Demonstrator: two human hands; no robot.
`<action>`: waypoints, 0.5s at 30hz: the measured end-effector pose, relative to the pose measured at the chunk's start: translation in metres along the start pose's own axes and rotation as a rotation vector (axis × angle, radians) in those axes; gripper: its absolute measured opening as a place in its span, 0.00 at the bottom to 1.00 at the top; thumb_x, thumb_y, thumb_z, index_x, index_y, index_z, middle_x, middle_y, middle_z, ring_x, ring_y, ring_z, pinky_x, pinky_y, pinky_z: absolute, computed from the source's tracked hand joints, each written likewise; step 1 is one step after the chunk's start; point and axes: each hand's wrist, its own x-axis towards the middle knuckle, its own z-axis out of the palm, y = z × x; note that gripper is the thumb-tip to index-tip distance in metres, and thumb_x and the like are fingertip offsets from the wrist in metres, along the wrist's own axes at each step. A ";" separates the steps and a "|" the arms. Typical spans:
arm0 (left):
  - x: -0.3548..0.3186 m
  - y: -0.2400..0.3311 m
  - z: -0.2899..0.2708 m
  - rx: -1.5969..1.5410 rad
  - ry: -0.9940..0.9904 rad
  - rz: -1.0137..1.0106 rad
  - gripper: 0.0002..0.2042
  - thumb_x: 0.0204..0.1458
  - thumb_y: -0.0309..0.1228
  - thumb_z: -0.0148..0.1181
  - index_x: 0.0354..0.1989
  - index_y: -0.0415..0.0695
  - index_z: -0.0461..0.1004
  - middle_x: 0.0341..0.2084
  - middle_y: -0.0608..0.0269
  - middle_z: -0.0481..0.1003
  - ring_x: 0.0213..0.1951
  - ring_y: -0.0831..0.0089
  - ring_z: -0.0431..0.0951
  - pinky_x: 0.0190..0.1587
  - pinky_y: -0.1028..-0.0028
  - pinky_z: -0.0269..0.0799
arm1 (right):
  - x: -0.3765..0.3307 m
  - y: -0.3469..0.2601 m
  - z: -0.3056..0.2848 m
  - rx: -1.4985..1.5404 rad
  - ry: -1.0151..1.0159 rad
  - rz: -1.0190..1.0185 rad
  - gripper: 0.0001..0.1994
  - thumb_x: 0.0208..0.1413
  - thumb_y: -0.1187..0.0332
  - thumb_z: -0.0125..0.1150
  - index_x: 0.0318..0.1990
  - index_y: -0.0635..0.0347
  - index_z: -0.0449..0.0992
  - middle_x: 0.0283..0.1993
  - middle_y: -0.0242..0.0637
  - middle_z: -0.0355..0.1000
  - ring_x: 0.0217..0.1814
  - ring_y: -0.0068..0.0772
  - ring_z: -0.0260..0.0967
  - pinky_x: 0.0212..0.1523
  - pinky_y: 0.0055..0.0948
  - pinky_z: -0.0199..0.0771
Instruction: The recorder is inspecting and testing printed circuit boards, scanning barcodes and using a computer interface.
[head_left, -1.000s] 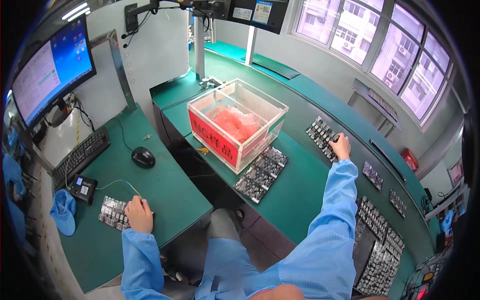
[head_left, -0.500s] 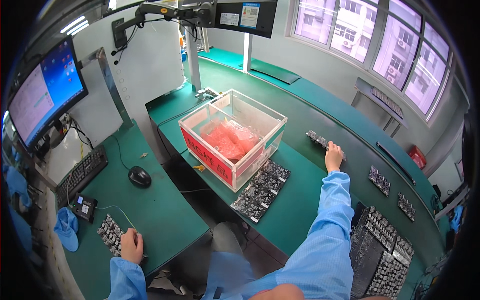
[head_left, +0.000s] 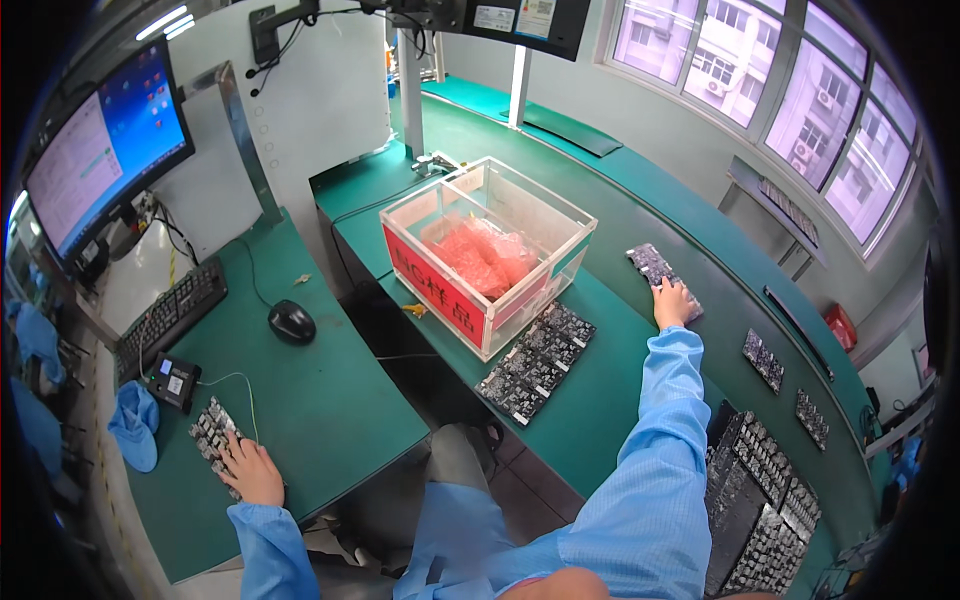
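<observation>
Both hands rest on circuit boards at opposite tables.
Right hand lies flat, unclenched, on a long board running away beyond its grip; left hand presses another board just ahead.

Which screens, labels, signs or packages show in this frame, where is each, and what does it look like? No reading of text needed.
Monitor: far left, above the keyboard, curved, blue and white screen lit.
Red label: on the front wall of the clear box, mid-bench, long red rectangle.
Pink bags: inside that clear box, crumpled translucent plastic.
Two paper labels: on the dark overhead panel, top centre, white and bluish.
Small handheld device: near the left hand, black, tiny lit screen.
</observation>
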 end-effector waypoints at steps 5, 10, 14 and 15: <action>0.001 0.005 -0.002 -0.100 0.049 0.134 0.07 0.58 0.33 0.44 0.39 0.44 0.64 0.64 0.54 0.53 0.65 0.46 0.50 0.61 0.39 0.44 | 0.025 -0.020 -0.009 0.096 0.045 0.034 0.22 0.60 0.47 0.40 0.40 0.50 0.78 0.45 0.42 0.74 0.49 0.47 0.71 0.42 0.46 0.74; 0.007 -0.003 -0.003 -0.264 0.027 0.350 0.06 0.56 0.32 0.47 0.37 0.43 0.64 0.64 0.52 0.54 0.65 0.45 0.48 0.62 0.40 0.38 | 0.028 -0.002 -0.032 0.084 0.004 -0.345 0.22 0.48 0.74 0.52 0.53 0.42 0.72 0.60 0.39 0.65 0.64 0.43 0.57 0.58 0.44 0.61; 0.023 -0.005 -0.007 -0.309 -0.004 0.490 0.05 0.52 0.29 0.49 0.35 0.42 0.65 0.63 0.52 0.55 0.65 0.44 0.49 0.63 0.40 0.38 | 0.030 0.027 -0.020 -0.084 -0.280 -0.319 0.37 0.43 0.72 0.59 0.64 0.37 0.57 0.66 0.36 0.57 0.69 0.49 0.49 0.64 0.50 0.53; 0.028 -0.008 -0.009 -0.302 -0.019 0.557 0.05 0.51 0.29 0.51 0.34 0.42 0.65 0.63 0.52 0.55 0.65 0.44 0.49 0.63 0.40 0.38 | 0.028 0.022 -0.019 -0.043 -0.301 -0.304 0.38 0.42 0.71 0.60 0.65 0.36 0.56 0.66 0.36 0.56 0.69 0.50 0.49 0.64 0.50 0.52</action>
